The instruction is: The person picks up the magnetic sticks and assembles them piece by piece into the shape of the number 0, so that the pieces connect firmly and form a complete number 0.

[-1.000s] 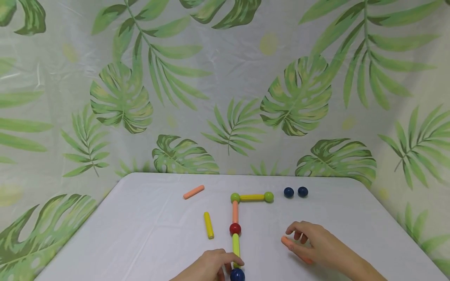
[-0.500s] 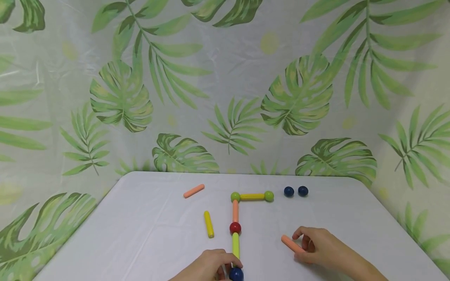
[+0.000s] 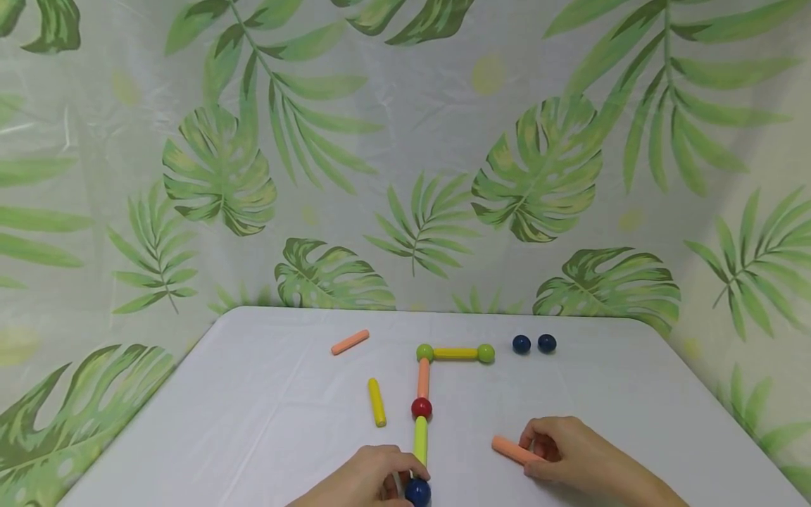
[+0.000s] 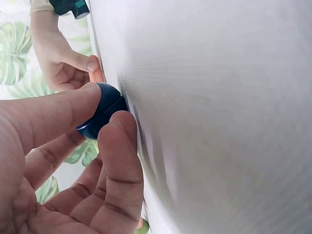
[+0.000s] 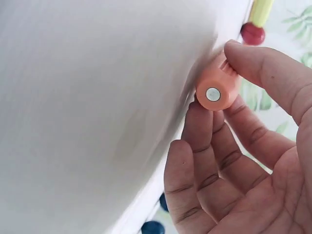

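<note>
A joined chain of sticks and balls lies on the table. At its near end my left hand (image 3: 380, 473) pinches a dark blue ball (image 4: 103, 109) between thumb and fingers. From that ball a lime stick (image 3: 421, 438) runs up to a red ball (image 3: 421, 408). Beyond come an orange stick (image 3: 423, 380), a green ball (image 3: 425, 353), a yellow stick (image 3: 455, 353) and another green ball. Right of the chain, my right hand (image 3: 573, 451) pinches a loose orange stick (image 3: 510, 448) low over the table. A round silver spot (image 5: 213, 94) marks its end face in the right wrist view.
Left of the chain lie a loose yellow stick (image 3: 376, 403) and, farther back, another orange stick (image 3: 350, 342). Two dark blue balls (image 3: 522, 344) sit at the back right. Behind the white table (image 3: 272, 422) hangs a leaf-patterned sheet (image 3: 437, 127).
My right hand shifts its grip back along the orange stick, then carries it left. My left hand and the blue ball move slightly left, and the chain's near part tilts with them.
</note>
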The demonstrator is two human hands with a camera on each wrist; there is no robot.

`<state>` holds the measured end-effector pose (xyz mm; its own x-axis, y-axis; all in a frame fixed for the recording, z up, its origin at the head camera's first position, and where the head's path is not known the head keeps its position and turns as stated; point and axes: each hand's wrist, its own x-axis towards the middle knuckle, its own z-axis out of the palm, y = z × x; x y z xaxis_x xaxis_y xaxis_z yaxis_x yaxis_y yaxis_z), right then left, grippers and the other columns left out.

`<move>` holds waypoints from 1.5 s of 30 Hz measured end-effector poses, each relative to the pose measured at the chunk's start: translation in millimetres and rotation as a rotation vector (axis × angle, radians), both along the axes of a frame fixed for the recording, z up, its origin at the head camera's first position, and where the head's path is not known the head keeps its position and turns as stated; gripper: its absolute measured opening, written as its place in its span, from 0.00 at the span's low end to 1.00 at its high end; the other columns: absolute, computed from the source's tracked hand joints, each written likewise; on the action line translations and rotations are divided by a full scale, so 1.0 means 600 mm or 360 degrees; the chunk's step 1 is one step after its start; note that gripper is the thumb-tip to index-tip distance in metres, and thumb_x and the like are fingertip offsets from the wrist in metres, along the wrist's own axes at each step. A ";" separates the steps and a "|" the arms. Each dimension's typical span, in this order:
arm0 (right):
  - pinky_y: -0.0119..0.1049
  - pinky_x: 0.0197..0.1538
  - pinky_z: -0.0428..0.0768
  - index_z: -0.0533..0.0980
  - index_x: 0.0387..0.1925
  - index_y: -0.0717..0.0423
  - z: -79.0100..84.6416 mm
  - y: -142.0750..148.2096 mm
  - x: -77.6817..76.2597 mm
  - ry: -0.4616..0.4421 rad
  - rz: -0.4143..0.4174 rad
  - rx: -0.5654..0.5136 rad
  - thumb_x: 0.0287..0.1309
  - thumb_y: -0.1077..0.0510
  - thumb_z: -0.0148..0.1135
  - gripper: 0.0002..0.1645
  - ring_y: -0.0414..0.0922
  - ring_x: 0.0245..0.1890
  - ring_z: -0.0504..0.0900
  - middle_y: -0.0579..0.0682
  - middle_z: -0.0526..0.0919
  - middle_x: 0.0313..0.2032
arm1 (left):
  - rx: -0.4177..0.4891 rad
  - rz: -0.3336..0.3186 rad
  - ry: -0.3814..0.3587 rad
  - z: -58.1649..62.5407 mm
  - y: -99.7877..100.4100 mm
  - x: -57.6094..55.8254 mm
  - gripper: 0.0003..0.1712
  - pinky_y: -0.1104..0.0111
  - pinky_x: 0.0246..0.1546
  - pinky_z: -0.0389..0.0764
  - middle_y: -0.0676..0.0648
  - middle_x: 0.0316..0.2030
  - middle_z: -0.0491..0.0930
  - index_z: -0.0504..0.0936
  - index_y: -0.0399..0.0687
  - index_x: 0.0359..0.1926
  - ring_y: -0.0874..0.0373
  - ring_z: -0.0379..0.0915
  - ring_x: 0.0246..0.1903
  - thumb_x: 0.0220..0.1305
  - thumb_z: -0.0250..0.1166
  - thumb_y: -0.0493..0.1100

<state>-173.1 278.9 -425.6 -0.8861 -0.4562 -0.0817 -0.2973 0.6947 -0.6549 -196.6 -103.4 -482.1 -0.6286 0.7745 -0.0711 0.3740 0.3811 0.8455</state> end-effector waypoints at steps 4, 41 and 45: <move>0.31 0.32 0.71 0.83 0.40 0.44 0.002 -0.020 0.013 -0.0033 0.0044 -0.0066 0.63 0.53 0.76 0.08 0.32 0.29 0.73 0.40 0.77 0.29 | -0.0003 -0.0011 0.0032 0.011 -0.002 0.004 0.18 0.77 0.37 0.83 0.64 0.37 0.80 0.87 0.61 0.60 0.74 0.77 0.32 0.72 0.73 0.44; 0.29 0.36 0.76 0.87 0.40 0.42 0.009 -0.133 0.039 -0.0395 0.0182 -0.0198 0.67 0.54 0.74 0.02 0.37 0.31 0.78 0.41 0.83 0.30 | 0.0052 -0.0032 0.0105 -0.038 -0.005 -0.017 0.19 0.76 0.38 0.85 0.65 0.40 0.82 0.86 0.65 0.59 0.74 0.80 0.34 0.70 0.75 0.47; 0.29 0.35 0.77 0.87 0.39 0.41 0.009 -0.134 0.038 -0.0398 0.0177 -0.0210 0.66 0.55 0.74 0.03 0.37 0.30 0.79 0.41 0.83 0.30 | 0.0059 -0.0038 0.0121 -0.030 -0.004 -0.012 0.18 0.77 0.38 0.85 0.65 0.40 0.82 0.86 0.63 0.59 0.75 0.80 0.34 0.70 0.74 0.47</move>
